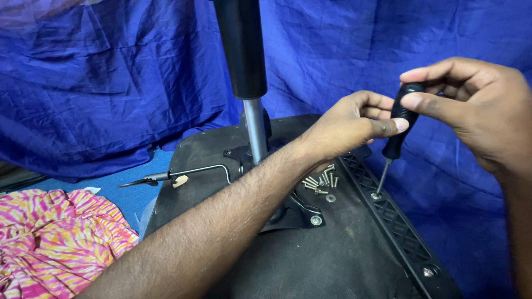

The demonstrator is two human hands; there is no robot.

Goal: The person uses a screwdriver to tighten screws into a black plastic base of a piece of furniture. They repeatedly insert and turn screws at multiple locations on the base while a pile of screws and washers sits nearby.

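Both hands pinch the black screwdriver (pixel 400 124): the left hand (pixel 349 124) steadies its handle, the right hand (pixel 476 108) grips the top. Its tip sits on a screw (pixel 376 195) in the upturned chair base (pixel 343 254), near loose screws (pixel 322 181).

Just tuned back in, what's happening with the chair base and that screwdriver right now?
A person has an office chair seat turned upside down, its gas cylinder sticking up. Both hands are on a black-handled screwdriver: the right hand grips the top of the handle, the left hand steadies it lower down. The tip sits on a screw in the black ribbed plastic strip along the seat's edge. A small pile of loose screws and a washer lie on the seat beside the metal mounting plate.
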